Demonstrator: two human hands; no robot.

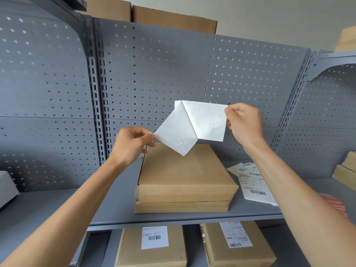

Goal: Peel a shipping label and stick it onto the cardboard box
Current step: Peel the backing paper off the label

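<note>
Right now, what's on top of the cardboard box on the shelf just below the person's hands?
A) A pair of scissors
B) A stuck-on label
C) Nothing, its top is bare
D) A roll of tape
C: the cardboard box shows plain brown on top, while the label is held above it between the left hand and the right hand, half peeled.

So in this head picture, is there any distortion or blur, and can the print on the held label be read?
Head view: wide-angle bending curves the shelf edge and pegboard at the sides; the label between left hand and right hand shows only faint barcode lines, unreadable; light is soft, without glare.
</note>
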